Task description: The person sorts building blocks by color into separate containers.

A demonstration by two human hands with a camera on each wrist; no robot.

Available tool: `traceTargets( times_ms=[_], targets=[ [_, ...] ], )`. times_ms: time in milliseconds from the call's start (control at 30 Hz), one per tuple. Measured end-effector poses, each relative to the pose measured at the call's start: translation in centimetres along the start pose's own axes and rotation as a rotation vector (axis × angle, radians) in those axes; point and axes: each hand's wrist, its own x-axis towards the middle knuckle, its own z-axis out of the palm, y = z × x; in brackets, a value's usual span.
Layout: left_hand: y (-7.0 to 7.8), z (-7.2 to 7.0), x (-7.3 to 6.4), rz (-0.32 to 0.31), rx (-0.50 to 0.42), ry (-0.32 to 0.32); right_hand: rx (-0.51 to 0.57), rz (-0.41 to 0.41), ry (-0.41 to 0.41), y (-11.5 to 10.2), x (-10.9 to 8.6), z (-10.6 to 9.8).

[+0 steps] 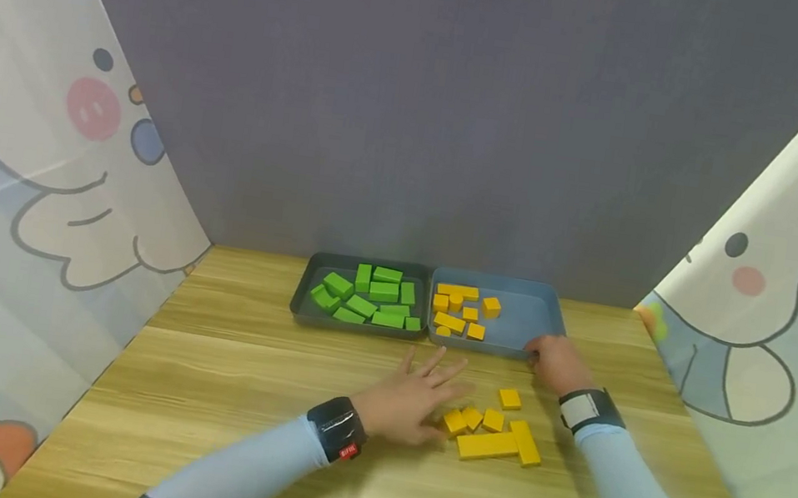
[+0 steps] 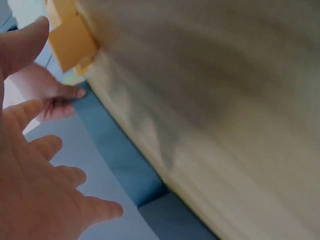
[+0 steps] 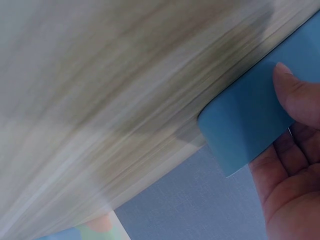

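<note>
My right hand pinches the near right corner of the blue tray. Up close in the right wrist view, the thumb lies on the outside of the tray's wall, with the other fingers over the rim. Several yellow blocks stand in the left half of that tray. Fingers spread, my left hand hovers over the table just left of a loose group of yellow blocks. That group holds a long bar, a shorter bar and several small pieces. Nothing is in the left palm.
A dark grey tray full of green blocks stands directly left of the blue one. Behind both trays rises a grey panel. Cartoon-printed sheets flank the wooden table on both sides.
</note>
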Motion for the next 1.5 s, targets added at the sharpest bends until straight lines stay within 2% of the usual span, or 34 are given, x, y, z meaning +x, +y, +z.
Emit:
traceTargets(
  times_ms=[233,500,667,833,1067,1333,1500],
  targets=[
    [1.0,1.0,0.2,0.046,0.017,-0.045,-0.003,0.004,0.006,-0.2,0.0,0.0],
    [1.2,1.3,0.0,0.072,0.076,-0.07,0.006,0.006,0.006,-0.4,0.0,0.1],
    [1.3,1.4,-0.1,0.09,0.066,-0.088,0.008,-0.009,0.02,-0.1,0.0,0.2],
    [1.3,1.3,-0.5,0.115,0.016,-0.052,0.013,-0.009,0.021,-0.2,0.1,0.1],
    [1.1,1.3,-1.2,0.09,-0.102,-0.024,0.016,-0.003,0.005,0.0,0.1,0.3],
    [0.4,0.8,-1.8,0.072,-0.161,0.029,0.02,0.003,0.005,-0.1,-0.1,0.1],
    [-0.2,0.1,-2.2,0.038,-0.141,0.048,0.016,0.008,0.004,-0.2,-0.2,0.0]
  ],
)
